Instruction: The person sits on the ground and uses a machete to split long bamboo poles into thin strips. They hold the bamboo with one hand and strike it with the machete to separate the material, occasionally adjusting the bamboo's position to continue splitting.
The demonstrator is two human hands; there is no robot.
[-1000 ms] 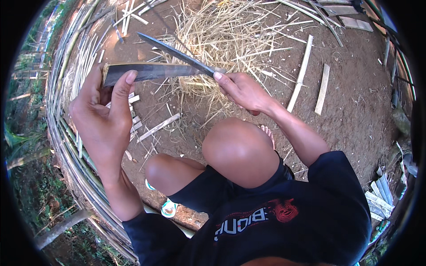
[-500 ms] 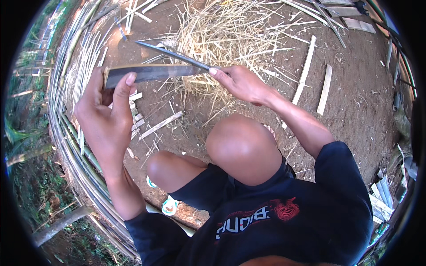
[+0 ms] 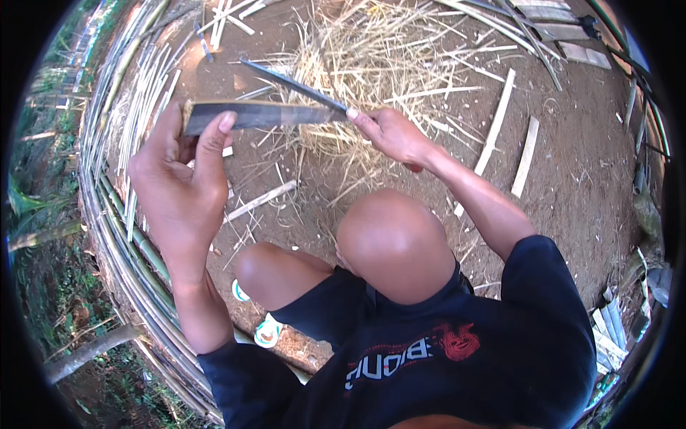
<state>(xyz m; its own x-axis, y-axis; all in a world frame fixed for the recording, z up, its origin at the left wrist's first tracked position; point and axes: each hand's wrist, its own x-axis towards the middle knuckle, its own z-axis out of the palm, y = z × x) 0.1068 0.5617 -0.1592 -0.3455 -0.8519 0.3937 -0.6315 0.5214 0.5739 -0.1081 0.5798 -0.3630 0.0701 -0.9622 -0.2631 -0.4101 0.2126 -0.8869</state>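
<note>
Bamboo strip point(image 3: 264, 114), upper left, looks stiff and light; my left hand point(image 3: 182, 186) pinches its end, right hand point(image 3: 393, 136) grips the knife point(image 3: 293, 84).

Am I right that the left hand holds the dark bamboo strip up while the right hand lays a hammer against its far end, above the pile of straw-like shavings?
Not quite. The right hand holds a long thin blade, not a hammer. The head view shows it laid slantwise against the far end of the dark bamboo strip, which the left hand holds up above the pile of shavings.
</note>
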